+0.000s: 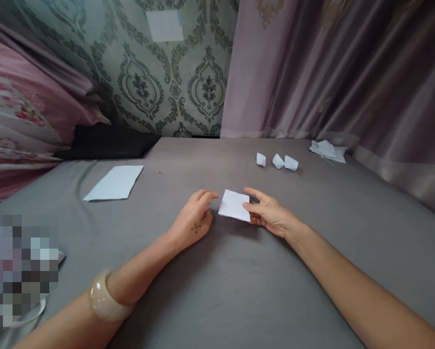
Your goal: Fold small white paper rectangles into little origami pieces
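Note:
A small folded square of white paper [234, 204] is held just above the grey sheet, its right edge pinched between the thumb and fingers of my right hand [270, 213]. My left hand [195, 218] is beside the paper's left edge, apart from it, with thumb and forefinger parted and nothing between them. The other fingers of that hand curl underneath and are partly hidden. A pale bangle [106, 300] circles my left forearm.
The grey sheet [217, 300] spreads around my hands. White paper sheets [117, 183] lie left, near a black cloth [111, 140]. Several folded paper shapes [278, 161] sit back right; crumpled paper [328, 150] lies beyond them. Curtains [330, 72] hang behind.

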`<action>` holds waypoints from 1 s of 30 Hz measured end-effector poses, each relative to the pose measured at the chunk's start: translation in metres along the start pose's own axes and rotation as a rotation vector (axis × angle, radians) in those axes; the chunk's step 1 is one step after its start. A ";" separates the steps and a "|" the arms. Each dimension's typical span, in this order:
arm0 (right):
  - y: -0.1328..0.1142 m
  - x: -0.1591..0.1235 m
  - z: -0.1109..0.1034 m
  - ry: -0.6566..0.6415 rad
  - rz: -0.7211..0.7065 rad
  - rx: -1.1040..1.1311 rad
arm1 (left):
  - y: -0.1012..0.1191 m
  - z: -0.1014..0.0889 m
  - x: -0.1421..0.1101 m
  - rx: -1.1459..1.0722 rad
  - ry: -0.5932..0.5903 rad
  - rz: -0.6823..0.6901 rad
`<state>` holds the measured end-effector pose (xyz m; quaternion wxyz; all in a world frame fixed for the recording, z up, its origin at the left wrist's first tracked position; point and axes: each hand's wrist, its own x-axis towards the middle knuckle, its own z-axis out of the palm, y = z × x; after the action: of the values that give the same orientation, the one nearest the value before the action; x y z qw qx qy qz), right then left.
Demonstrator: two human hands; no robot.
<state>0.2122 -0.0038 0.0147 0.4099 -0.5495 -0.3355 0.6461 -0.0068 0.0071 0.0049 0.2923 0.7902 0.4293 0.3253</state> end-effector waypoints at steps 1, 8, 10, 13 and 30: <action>0.000 0.000 0.000 -0.018 0.005 -0.005 | -0.001 -0.001 0.000 0.072 -0.052 0.113; 0.002 -0.001 0.000 0.034 -0.121 -0.471 | -0.006 0.001 -0.003 0.351 -0.318 0.317; 0.002 -0.003 -0.002 0.218 -0.346 -0.788 | -0.006 0.001 -0.004 0.434 -0.342 0.341; 0.005 -0.010 -0.002 0.199 -0.704 -1.049 | -0.002 0.000 -0.004 0.525 -0.337 0.372; 0.028 -0.018 -0.006 -0.069 -0.974 -1.315 | 0.010 0.012 -0.016 0.386 -0.123 0.142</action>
<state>0.2144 -0.0321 -0.0035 0.2282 -0.4500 -0.8593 0.0834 0.0002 -0.0134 0.0009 0.1373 0.8782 0.4081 0.2081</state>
